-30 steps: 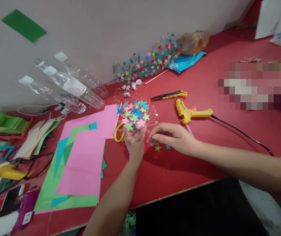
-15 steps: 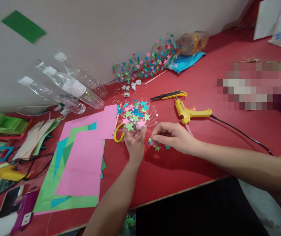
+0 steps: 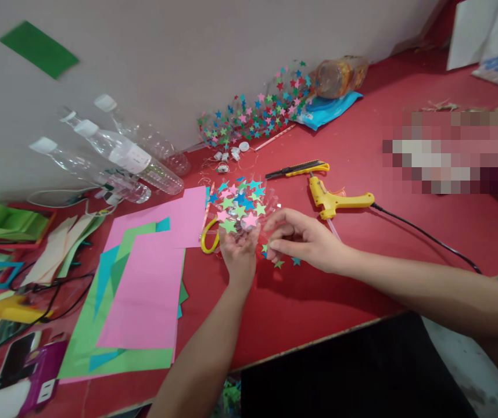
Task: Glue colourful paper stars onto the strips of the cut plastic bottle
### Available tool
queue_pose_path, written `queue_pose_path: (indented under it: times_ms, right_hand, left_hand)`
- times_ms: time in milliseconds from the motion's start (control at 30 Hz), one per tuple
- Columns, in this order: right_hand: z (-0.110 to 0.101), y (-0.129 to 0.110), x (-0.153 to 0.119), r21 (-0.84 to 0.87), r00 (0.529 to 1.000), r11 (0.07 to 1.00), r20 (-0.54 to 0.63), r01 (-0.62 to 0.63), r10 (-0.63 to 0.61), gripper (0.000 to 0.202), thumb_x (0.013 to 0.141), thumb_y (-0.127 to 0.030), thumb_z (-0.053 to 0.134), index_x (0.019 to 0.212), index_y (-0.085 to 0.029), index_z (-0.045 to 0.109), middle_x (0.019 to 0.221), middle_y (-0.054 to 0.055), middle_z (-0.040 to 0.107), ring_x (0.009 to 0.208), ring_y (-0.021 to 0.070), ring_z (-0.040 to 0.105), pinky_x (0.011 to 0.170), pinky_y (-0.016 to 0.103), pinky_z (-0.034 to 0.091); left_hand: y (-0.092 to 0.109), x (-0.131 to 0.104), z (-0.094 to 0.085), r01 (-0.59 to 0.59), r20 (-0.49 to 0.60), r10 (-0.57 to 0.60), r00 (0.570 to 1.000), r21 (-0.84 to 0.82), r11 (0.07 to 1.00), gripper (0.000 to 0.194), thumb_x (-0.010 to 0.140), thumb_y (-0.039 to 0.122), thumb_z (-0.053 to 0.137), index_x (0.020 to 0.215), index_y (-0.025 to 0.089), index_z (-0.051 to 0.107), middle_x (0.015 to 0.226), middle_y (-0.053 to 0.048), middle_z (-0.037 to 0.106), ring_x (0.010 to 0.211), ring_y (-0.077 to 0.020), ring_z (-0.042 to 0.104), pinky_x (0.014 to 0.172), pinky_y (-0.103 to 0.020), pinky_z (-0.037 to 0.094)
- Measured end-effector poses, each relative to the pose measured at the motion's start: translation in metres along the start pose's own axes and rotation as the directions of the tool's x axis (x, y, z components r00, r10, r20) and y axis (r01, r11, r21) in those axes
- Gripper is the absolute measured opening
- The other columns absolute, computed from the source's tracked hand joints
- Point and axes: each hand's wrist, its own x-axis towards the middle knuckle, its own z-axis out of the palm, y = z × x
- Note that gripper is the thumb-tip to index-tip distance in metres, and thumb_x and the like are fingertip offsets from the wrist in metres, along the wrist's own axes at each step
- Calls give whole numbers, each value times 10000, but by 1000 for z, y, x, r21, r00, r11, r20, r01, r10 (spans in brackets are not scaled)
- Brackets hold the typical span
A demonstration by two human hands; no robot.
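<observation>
My left hand (image 3: pixel 240 252) is wrapped round the lower side of a clear plastic bottle piece (image 3: pixel 240 204) covered with pink, green and blue paper stars. Curled clear strips fan out on its right side, partly behind my other hand. Close by on the right is my right hand (image 3: pixel 303 239), its fingers bent, with a gap between thumb and forefinger and nothing visible held. Below its fingertips a few loose paper stars (image 3: pixel 279 264) lie on the red table (image 3: pixel 318 313). Yellow-handled scissors (image 3: pixel 209 237) rest left of the bottle piece, their blades hidden.
Behind my hands lie a utility knife (image 3: pixel 298 169) and a yellow hot glue gun (image 3: pixel 340 200) with a black cord. Coloured paper sheets (image 3: pixel 144 290) cover the left side. Clear bottles (image 3: pixel 118 154) and star-covered bottles (image 3: pixel 253 113) lie along the wall.
The fingers of my right hand have lifted and straightened a little toward the bottle piece. My left hand keeps hold of it in nearly the same place. The view has shifted slightly.
</observation>
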Motion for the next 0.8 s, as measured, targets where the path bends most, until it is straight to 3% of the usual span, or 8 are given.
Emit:
queue_pose_path:
  times_ms: [267, 400, 567, 800]
  right_hand:
    - [0, 2, -1, -29, 995, 996, -40, 85, -86, 135, 872, -177, 567, 864, -206, 436, 700, -44, 648, 637, 72, 646, 643, 215, 534]
    - [-1, -3, -4, -236, 985, 959, -30, 159, -170, 72, 893, -218, 556, 934, -193, 502, 738, -26, 663, 661, 84, 656, 630, 208, 529]
    - [-4, -4, -5, -554, 938, 776, 26, 301, -345, 216, 896, -203, 564, 1110, -175, 568, 923, 23, 715, 836, 98, 693, 739, 204, 532]
    - [-13, 1, -2, -778, 835, 453, 159, 434, -526, 201, 942, -197, 493, 1116, -169, 588, 769, 7, 680, 682, 99, 629, 655, 220, 500]
  left_hand:
    - [0, -4, 6, 0, -24, 1, 1000, 14, 1000, 510, 547, 302, 839, 897, 208, 480, 774, 22, 638, 701, -131, 658, 690, -256, 534]
    - [-2, -4, 5, -15, 1, 15, 1000, 38, 999, 489, 575, 324, 806, 918, 217, 475, 748, 29, 614, 740, -150, 666, 720, -275, 538]
    - [-7, -1, 1, -12, -2, 12, 1000, 49, 999, 479, 571, 293, 784, 933, 218, 479, 701, 45, 585, 700, -154, 661, 658, -263, 527]
    - [-13, -2, -1, -25, -5, 26, 1000, 117, 993, 473, 618, 276, 784, 987, 201, 498, 830, -10, 649, 759, -158, 668, 733, -295, 547]
